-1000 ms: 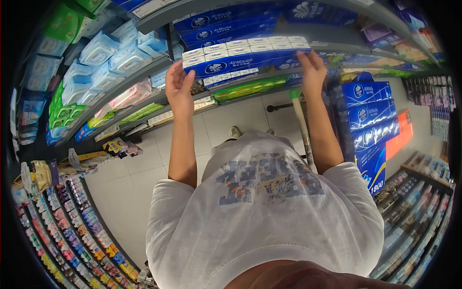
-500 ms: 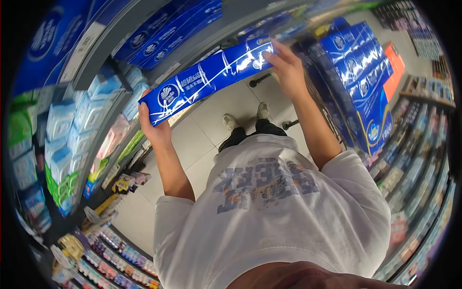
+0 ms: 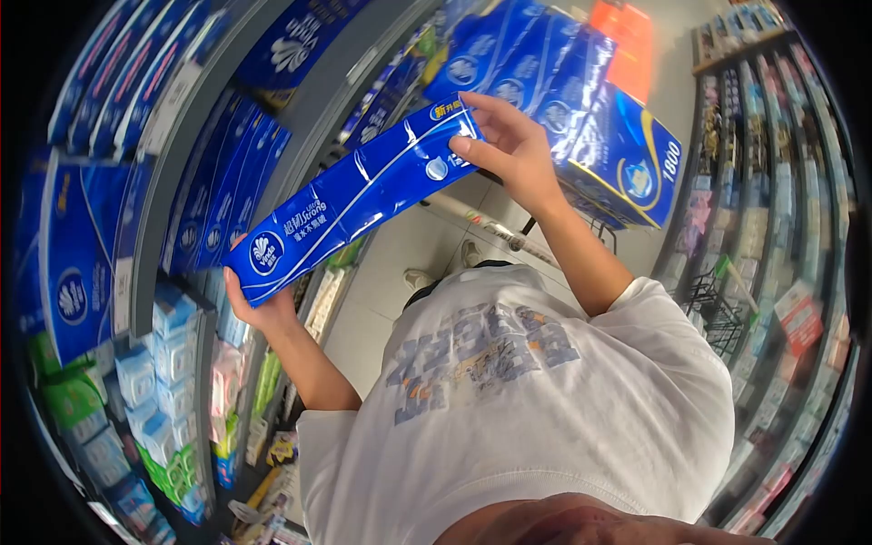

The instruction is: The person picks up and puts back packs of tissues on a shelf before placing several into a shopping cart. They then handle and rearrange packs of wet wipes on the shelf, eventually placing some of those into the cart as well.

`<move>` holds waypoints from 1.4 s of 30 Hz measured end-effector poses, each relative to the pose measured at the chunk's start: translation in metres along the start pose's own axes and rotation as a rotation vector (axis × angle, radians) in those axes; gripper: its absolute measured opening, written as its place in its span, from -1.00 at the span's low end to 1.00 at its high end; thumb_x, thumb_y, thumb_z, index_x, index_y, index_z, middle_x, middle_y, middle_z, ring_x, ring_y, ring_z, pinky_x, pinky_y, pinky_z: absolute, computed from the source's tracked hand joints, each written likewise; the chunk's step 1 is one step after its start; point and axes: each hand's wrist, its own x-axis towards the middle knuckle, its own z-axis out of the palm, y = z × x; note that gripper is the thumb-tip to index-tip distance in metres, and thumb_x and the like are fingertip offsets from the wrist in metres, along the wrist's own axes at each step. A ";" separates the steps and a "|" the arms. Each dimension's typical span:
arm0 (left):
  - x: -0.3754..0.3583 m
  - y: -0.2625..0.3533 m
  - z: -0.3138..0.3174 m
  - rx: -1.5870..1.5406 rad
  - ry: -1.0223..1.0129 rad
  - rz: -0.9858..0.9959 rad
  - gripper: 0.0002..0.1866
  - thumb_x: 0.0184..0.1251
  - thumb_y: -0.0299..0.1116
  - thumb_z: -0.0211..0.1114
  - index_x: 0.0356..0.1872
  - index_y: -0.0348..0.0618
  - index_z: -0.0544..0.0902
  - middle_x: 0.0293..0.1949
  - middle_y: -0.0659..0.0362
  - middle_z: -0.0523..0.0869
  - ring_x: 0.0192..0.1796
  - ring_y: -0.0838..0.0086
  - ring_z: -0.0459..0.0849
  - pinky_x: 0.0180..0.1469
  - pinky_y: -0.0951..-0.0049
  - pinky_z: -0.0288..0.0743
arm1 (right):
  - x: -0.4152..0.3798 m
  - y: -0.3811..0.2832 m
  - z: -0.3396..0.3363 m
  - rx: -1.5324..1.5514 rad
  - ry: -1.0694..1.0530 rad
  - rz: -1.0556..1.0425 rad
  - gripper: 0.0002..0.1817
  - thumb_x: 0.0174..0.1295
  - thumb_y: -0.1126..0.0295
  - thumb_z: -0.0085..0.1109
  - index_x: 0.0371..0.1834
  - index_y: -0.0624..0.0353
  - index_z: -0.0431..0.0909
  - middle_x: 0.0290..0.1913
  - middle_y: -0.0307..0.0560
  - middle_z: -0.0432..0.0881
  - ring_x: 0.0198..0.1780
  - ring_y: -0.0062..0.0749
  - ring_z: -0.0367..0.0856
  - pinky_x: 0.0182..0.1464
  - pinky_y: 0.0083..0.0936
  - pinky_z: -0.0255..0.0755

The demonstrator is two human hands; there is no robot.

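A long blue pack of tissues [image 3: 350, 204], printed with a white shell logo and the word "Strong", is held out in front of me, clear of the shelves. It slants, with its right end farther away than its left. My left hand [image 3: 259, 304] grips the near left end, thumb on the outer edge and other fingers mostly hidden behind. At the far right end my right hand [image 3: 509, 154] pinches the pack, thumb on the printed face and fingers over the top edge.
Shelves at left hold upright blue packs [image 3: 204, 195] and, lower down, pale blue wipes packs [image 3: 159, 381]. Stacked blue packs and a box marked 1800 [image 3: 636, 168] stand ahead on the right. Long shelves [image 3: 772, 272] of small goods curve along the right. Tiled floor [image 3: 368, 300] lies below.
The view has turned toward the left shelves. Both hands still hold the tissue pack, which now sits lower and farther left in view, its printed face turned more fully toward me.
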 end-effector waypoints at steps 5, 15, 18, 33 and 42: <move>-0.018 -0.044 0.092 0.084 -0.091 -0.215 -0.43 0.54 0.00 0.12 0.30 -0.30 0.48 0.24 -0.07 0.61 0.28 0.14 0.60 0.28 0.06 0.51 | -0.016 -0.030 -0.095 -0.057 0.333 -0.172 -0.54 0.21 0.47 0.39 0.19 0.32 0.58 -0.05 -0.09 0.71 -0.12 -0.56 0.67 -0.05 -0.70 0.50; -0.151 -0.160 0.236 0.196 -0.525 -0.973 -0.59 0.34 -0.54 0.36 0.17 -0.32 0.47 0.06 0.05 0.65 0.08 0.37 0.69 0.16 0.39 0.60 | -0.022 -0.010 -0.315 0.287 0.876 -0.144 -0.70 0.33 0.39 0.24 0.00 0.41 0.58 -0.18 -0.05 0.72 -0.27 -0.48 0.71 -0.22 -0.62 0.57; -0.163 -0.194 0.246 0.241 -0.576 -1.084 -0.61 0.41 -0.45 0.32 0.17 -0.35 0.47 0.08 0.01 0.65 0.12 0.32 0.67 0.24 0.29 0.56 | -0.005 0.003 -0.340 0.171 0.878 -0.073 -0.68 0.35 0.35 0.24 0.03 0.38 0.57 -0.16 -0.01 0.71 -0.24 -0.44 0.72 -0.15 -0.58 0.58; -0.152 -0.260 0.257 0.051 -0.448 -1.037 -0.69 0.41 -0.46 0.31 0.10 -0.32 0.54 0.06 0.01 0.68 0.15 0.27 0.66 0.30 0.19 0.51 | 0.105 0.042 -0.378 -0.665 0.759 -0.112 -0.49 0.26 0.10 0.34 0.10 0.30 0.63 -0.33 -0.03 0.71 -0.32 -0.43 0.67 -0.23 -0.49 0.51; -0.143 -0.252 0.249 0.267 -0.539 -1.017 -0.57 0.36 -0.33 0.41 0.12 -0.33 0.52 0.05 0.04 0.67 0.10 0.29 0.68 0.16 0.29 0.59 | 0.115 0.040 -0.380 -0.851 0.770 -0.186 -0.43 0.25 0.05 0.36 0.16 0.27 0.64 -0.26 0.00 0.72 -0.22 -0.34 0.69 -0.13 -0.44 0.54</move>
